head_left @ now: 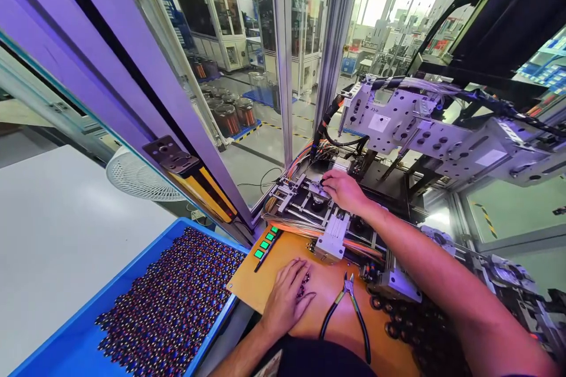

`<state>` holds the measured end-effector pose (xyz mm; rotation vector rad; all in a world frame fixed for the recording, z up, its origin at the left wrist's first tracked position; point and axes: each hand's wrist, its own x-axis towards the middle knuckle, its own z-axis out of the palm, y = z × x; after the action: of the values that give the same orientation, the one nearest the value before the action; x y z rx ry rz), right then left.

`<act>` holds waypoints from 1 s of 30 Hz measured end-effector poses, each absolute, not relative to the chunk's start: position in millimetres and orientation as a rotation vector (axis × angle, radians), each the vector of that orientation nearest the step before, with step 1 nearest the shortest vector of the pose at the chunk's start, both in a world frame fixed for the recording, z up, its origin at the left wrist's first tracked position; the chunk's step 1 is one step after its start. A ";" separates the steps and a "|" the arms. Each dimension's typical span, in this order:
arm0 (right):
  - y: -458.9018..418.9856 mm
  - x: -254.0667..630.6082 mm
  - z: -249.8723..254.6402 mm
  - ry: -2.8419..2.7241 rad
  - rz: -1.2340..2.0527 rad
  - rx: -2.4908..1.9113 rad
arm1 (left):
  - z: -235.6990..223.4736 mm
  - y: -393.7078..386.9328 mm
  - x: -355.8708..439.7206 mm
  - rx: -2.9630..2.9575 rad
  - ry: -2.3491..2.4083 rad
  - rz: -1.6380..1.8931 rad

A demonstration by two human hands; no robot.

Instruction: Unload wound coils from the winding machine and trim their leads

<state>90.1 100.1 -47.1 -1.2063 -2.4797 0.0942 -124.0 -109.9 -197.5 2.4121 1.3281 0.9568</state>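
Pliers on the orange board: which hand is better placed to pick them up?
Probably the left hand: it rests flat on the orange board close beside the pliers, over a few small dark parts. The right hand is stretched out onto the machine fixture.

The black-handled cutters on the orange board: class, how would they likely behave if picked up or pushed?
The cutters look stiff, with metal jaws, so probably fairly heavy for their size. Their handles lie splayed, so they may swing at the pivot when lifted. Lying flat on the orange board beside the left hand, they should slide, not roll.
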 end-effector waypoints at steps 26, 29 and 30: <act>71.7 96.6 -41.3 -2.652 -0.055 -1.184 | -199.8 -111.7 -124.1 2.388 1.334 1.016; 56.9 102.1 -33.9 -2.538 -0.122 -1.135 | -193.1 -116.0 -131.2 2.412 1.328 1.070; 47.1 105.5 -28.2 -2.481 -0.156 -1.117 | -187.8 -115.7 -135.8 2.410 1.346 1.105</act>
<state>105.5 47.1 -28.2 -1.1167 -2.4813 -0.1561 -135.8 -115.7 -187.8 2.4104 1.3462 1.1055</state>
